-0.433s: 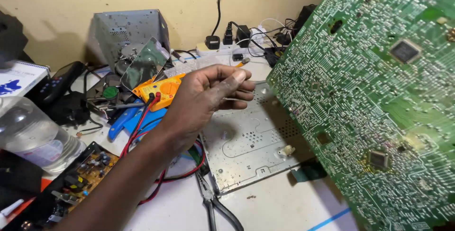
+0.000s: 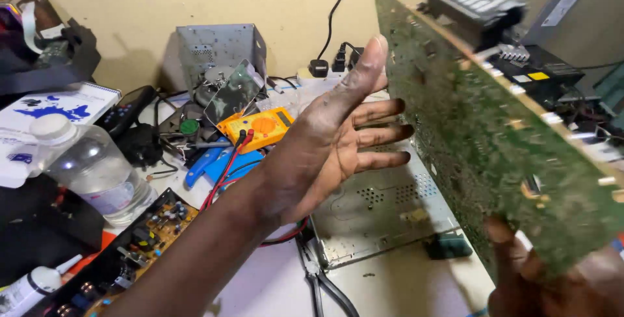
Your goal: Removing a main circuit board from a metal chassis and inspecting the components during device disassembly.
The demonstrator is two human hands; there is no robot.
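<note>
A large green circuit board (image 2: 494, 154) stands tilted on edge at the right, its solder side facing me. My right hand (image 2: 552, 278) grips its lower corner, thumb on the near face. My left hand (image 2: 338, 141) is open with fingers spread, thumb up, its fingertips close to or touching the board's left edge. Under the hands a perforated grey metal chassis plate (image 2: 380, 210) lies flat on the bench.
A yellow multimeter (image 2: 257, 127) with red and black leads, a clear plastic bottle (image 2: 91, 167), a brown circuit board (image 2: 140, 239), pliers (image 2: 318, 281), a grey metal casing (image 2: 218, 50) and blue tools (image 2: 214, 164) crowd the bench. Black devices (image 2: 520, 44) stand behind the board.
The green board has swung from facing me to nearly edge-on. My left hand, curled over the bench before, has opened and risen toward the board's edge.
</note>
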